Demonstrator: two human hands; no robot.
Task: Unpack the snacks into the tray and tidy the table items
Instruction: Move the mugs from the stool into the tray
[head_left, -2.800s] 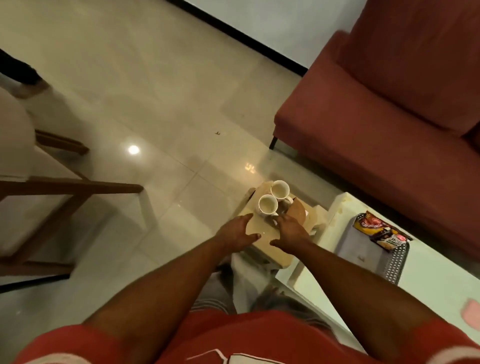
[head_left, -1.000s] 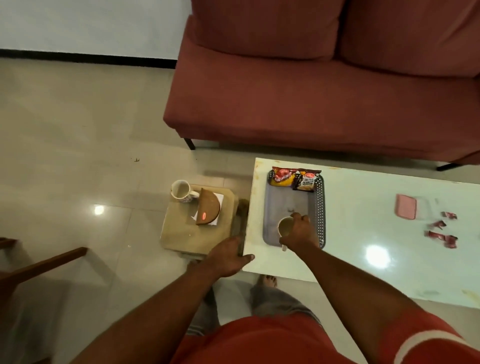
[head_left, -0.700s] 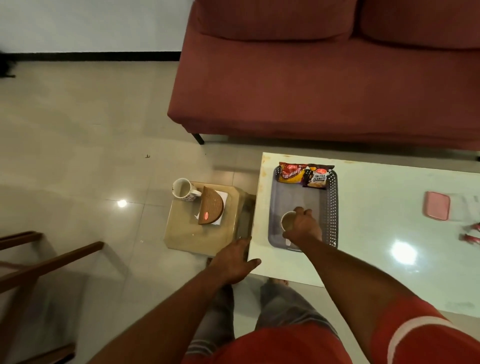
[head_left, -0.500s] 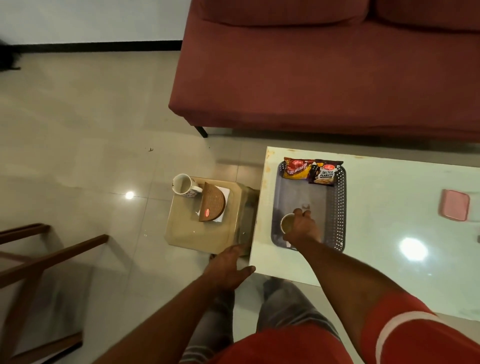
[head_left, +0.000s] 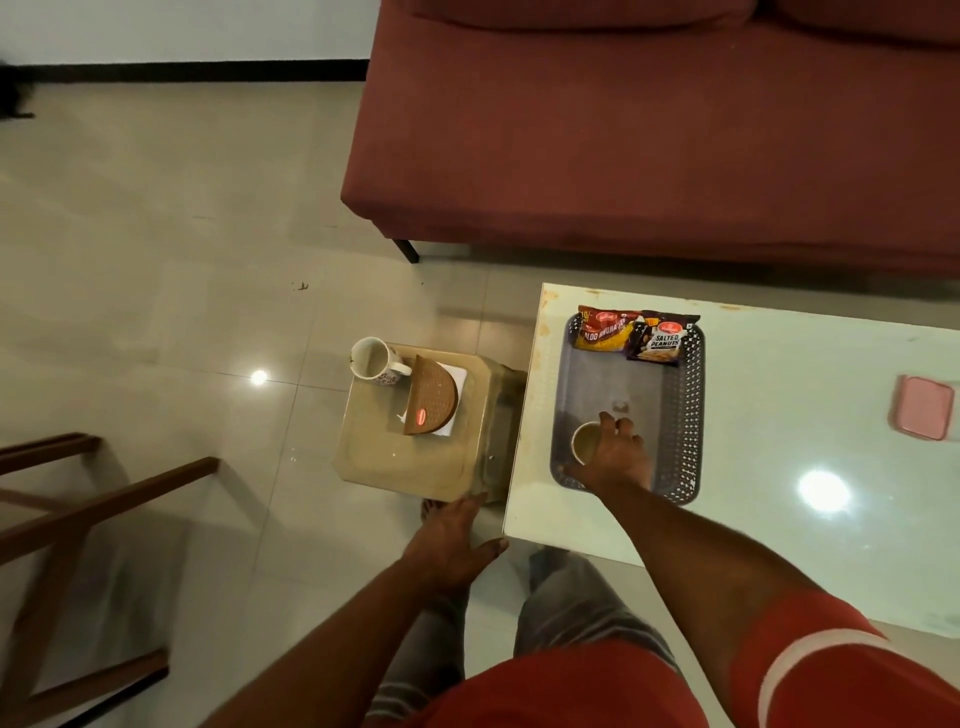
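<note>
Hands first, left to right. Left hand (head_left: 451, 535) spread open and empty, hovering low near the front corner of the small beige stool (head_left: 410, 457), touching nothing visible. Right hand (head_left: 615, 452) down inside the grey mesh tray (head_left: 688, 415), fingers curled over the rim of a cup (head_left: 584, 441) at the tray's near end; cannot tell whether the cup's base rests on the tray floor yet.

Further left, on the stool: a white mug (head_left: 373, 359) at the far corner, empty as far as can be seen, and beside it a brown semicircular holder (head_left: 430, 402) standing on white paper, contents not readable.

On the white desk (head_left: 779, 519): tray near the left edge, holding two sealed snack packets at its far end, the Aloo Bhujia packet (head_left: 602, 330) and the Salted Peanuts packet (head_left: 660, 343), overlapping, well apart from the cup. To the right, a pink lidded box (head_left: 922, 408), partly cut off.

Risks, as a judgement: letting go too soon could tip the cup against the low mesh wall. Tray close to the desk edge, so a nudge while withdrawing could push it over. Mug on the stool not yet moved.
</note>
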